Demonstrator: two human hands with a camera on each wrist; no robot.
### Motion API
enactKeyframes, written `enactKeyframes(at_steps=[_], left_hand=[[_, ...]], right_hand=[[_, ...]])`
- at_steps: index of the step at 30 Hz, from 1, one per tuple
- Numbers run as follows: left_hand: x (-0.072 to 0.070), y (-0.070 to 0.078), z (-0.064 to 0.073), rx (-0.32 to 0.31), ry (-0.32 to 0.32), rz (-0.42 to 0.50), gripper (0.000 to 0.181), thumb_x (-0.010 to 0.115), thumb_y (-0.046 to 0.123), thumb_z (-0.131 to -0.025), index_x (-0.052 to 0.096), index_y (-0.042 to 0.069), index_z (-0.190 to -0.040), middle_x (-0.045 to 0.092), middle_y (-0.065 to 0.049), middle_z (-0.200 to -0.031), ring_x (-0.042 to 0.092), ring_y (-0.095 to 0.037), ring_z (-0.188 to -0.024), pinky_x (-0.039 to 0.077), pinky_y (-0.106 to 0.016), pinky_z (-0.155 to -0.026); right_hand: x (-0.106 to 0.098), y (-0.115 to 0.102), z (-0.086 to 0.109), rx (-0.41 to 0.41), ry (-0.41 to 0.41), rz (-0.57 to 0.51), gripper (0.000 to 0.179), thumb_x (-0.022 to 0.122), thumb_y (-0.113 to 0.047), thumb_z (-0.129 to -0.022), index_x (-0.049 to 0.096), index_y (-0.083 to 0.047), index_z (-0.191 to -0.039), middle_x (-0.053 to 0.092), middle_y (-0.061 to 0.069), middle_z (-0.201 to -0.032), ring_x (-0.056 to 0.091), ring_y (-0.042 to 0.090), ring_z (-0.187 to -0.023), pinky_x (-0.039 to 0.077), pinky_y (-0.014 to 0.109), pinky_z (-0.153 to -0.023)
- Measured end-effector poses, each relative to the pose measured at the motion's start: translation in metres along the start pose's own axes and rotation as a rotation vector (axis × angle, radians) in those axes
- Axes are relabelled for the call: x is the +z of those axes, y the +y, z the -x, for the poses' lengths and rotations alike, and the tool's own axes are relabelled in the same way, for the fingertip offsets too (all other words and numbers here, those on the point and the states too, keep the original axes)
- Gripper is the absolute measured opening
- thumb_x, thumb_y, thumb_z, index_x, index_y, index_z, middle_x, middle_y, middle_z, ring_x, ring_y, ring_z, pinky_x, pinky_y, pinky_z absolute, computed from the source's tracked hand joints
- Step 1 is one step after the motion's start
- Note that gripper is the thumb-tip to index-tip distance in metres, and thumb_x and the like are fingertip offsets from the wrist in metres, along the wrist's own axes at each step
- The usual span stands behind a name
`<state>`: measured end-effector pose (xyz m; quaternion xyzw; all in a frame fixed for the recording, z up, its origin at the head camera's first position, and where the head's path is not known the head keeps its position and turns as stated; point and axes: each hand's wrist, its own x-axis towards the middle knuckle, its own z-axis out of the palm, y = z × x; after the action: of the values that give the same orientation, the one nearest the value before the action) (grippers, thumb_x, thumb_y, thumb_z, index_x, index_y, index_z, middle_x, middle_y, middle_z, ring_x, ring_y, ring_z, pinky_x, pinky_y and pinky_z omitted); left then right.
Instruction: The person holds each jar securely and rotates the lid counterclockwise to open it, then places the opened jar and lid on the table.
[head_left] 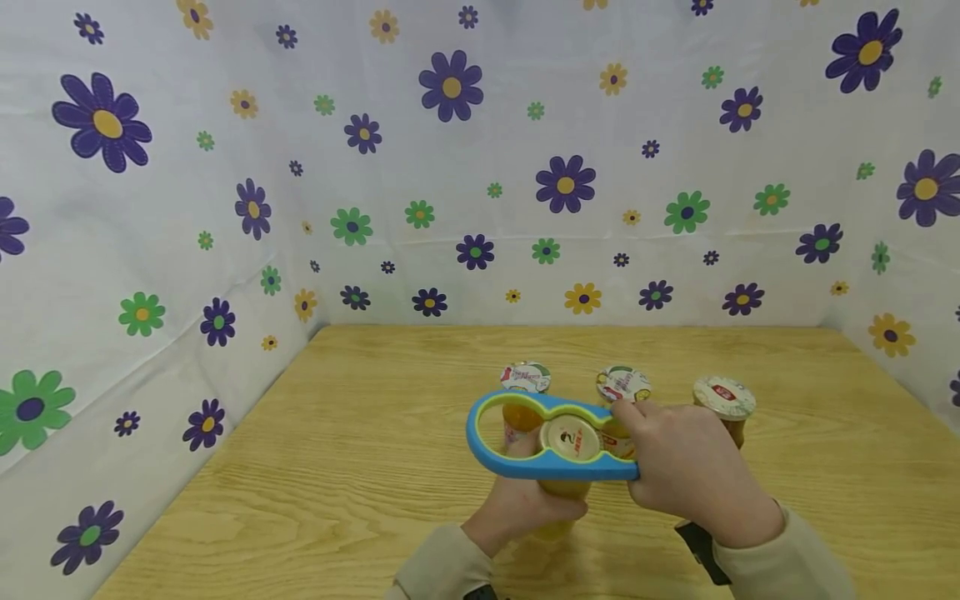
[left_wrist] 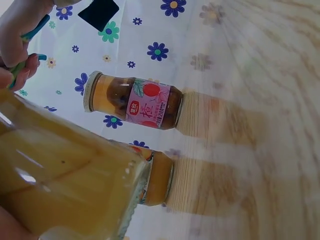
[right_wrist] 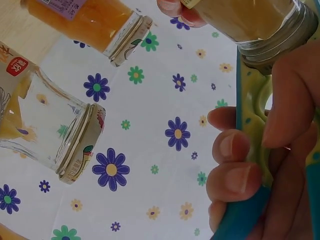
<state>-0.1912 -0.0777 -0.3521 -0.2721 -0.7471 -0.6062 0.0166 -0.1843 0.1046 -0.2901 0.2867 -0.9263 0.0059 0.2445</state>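
My right hand grips one end of a blue jar opener with a yellow-green inner edge. The opener lies level across the top of a glass jar of yellowish contents, and the jar's pale printed lid shows through its middle opening. I cannot tell whether the opener's edge bites on the lid. Below it, my left hand is wrapped round the jar's body. In the right wrist view the metal lid is beside the opener, with left fingertips on the jar.
Behind the hands stand several lidded jars: one with orange contents at left, one with a patterned lid in the middle, and one with a pink label at right. Flowered white cloth hangs round the wooden table.
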Motion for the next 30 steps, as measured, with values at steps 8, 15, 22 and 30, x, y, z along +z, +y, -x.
enactKeyframes(at_steps=[8, 15, 22, 30], left_hand=[[-0.004, -0.014, -0.002, -0.03, -0.075, 0.05, 0.063, 0.071, -0.001, -0.059, 0.051, 0.012, -0.117, 0.056, 0.001, -0.109, 0.05, -0.012, -0.098, 0.036, -0.03, -0.09], [-0.008, -0.015, 0.0, -0.146, -0.134, 0.09, 0.064, 0.072, 0.005, -0.056, 0.051, 0.012, -0.116, 0.055, 0.004, -0.107, 0.05, -0.011, -0.096, 0.037, -0.029, -0.087], [-0.012, -0.016, 0.0, -0.186, -0.198, 0.161, 0.066, 0.07, 0.005, -0.056, 0.051, 0.008, -0.118, 0.055, 0.001, -0.108, 0.049, -0.012, -0.098, 0.036, -0.028, -0.089], [-0.011, -0.017, 0.0, -0.179, -0.218, 0.206, 0.065, 0.068, 0.005, -0.056, 0.049, 0.007, -0.119, 0.055, 0.0, -0.109, 0.049, -0.013, -0.098, 0.036, -0.029, -0.089]], right_hand=[[0.001, 0.001, 0.0, -0.025, 0.01, -0.029, 0.036, 0.064, -0.012, -0.05, 0.056, -0.011, -0.084, 0.048, -0.007, -0.06, 0.028, 0.007, -0.04, 0.025, 0.021, -0.036], [0.002, 0.003, -0.001, -0.055, 0.035, -0.057, 0.036, 0.065, -0.012, -0.049, 0.057, -0.012, -0.085, 0.054, -0.008, -0.067, 0.031, 0.005, -0.042, 0.026, 0.019, -0.037], [0.003, 0.003, -0.001, -0.072, 0.05, -0.063, 0.037, 0.065, -0.011, -0.049, 0.057, -0.013, -0.085, 0.055, -0.008, -0.068, 0.031, 0.005, -0.043, 0.026, 0.019, -0.038], [0.003, 0.004, -0.001, -0.064, 0.009, -0.09, 0.038, 0.066, -0.012, -0.05, 0.057, -0.014, -0.087, 0.056, -0.007, -0.069, 0.031, 0.005, -0.043, 0.026, 0.019, -0.037]])
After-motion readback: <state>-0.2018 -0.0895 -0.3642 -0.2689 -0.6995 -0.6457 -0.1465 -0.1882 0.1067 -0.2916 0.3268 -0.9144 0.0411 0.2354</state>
